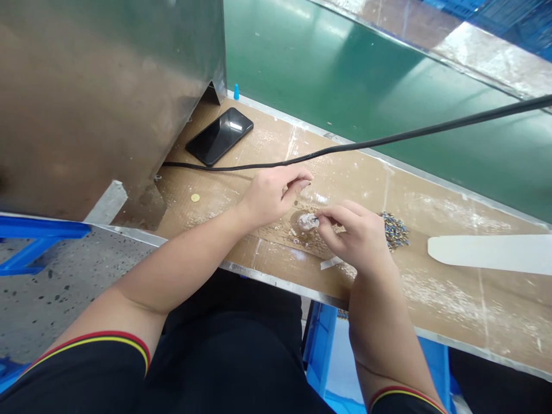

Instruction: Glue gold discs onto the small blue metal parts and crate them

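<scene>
My left hand (276,192) is over the brown worktop, its thumb and forefinger brought close together around something too small to make out. To its right, my right hand (356,233) pinches a small dark piece at the edge of a small clear round container (307,221). The container stands on the worktop between my hands, with small crumbs scattered around it. Just beyond my right wrist lies a pile of small blue, dark and brass-coloured parts (393,230).
A black phone (219,136) lies beside a large metal box (99,103). A black cable (345,148) crosses the worktop (452,299). There are also a white strip (491,252), a yellow disc (195,198), a blue cap (236,92) and blue bins (321,345) below the edge.
</scene>
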Tool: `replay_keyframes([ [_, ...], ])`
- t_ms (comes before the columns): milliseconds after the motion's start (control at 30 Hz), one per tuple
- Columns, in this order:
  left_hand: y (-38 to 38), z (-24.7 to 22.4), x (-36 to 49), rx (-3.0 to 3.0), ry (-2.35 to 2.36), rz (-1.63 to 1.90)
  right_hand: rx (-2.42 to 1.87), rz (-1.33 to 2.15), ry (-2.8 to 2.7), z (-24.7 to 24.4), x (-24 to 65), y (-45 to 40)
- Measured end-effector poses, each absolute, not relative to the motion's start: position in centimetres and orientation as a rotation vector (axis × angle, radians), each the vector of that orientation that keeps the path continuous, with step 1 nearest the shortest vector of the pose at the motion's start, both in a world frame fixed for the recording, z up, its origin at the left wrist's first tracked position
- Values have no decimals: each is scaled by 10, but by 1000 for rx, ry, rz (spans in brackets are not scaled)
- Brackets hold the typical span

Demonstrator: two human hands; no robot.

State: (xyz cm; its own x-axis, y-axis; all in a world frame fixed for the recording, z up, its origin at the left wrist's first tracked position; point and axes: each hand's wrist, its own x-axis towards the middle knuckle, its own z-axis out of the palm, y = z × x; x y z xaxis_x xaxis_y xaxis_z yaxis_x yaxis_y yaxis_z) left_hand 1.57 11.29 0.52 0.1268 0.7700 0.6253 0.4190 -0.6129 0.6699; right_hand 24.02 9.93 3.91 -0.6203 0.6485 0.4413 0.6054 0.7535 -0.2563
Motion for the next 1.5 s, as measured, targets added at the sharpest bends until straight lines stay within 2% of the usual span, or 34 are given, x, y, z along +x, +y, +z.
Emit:
replay_keyframes([
  [933, 114, 3, 17, 2082, 1104, 1570, -750, 27, -2449, 41, 241, 99],
  [1500, 112, 7, 16, 2053, 1157, 1501, -814, 68, -2435, 37, 242, 99],
])
